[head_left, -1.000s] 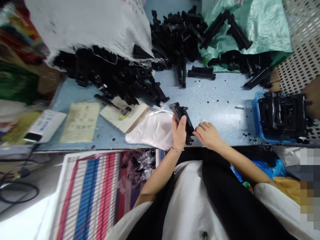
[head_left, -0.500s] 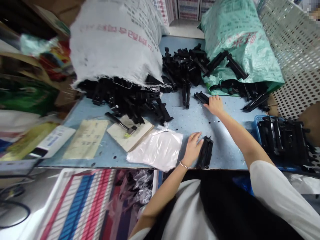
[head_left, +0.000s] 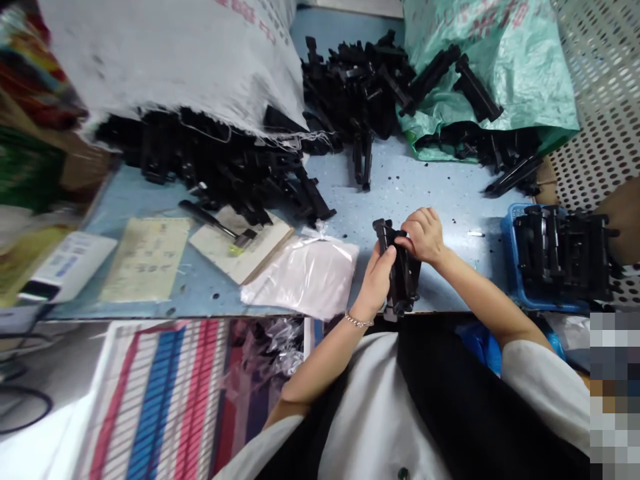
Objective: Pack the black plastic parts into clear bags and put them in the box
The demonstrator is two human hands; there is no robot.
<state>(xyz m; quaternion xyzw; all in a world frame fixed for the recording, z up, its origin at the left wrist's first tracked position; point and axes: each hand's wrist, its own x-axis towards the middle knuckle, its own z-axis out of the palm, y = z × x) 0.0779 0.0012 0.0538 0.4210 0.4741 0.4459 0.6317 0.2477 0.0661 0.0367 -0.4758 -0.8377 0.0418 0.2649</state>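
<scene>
Two hands (head_left: 376,283) (head_left: 424,235) on black parts (head_left: 400,277), two sacks (head_left: 170,60) (head_left: 493,80)

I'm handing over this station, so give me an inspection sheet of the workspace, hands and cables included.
Surface: blue tabletop, small dark bits scattered on it.
Job's things: black parts heaped around the white sack and green sack; more in the blue basket.
Clutter: plastic bag, paper sheet, pale pad with a black-handled tool on it.
Hands: left hand holds a black part; right hand is against its upper end.
Cables: black cable, lower left.
Surroundings: striped crate below; perforated panel at right.
</scene>
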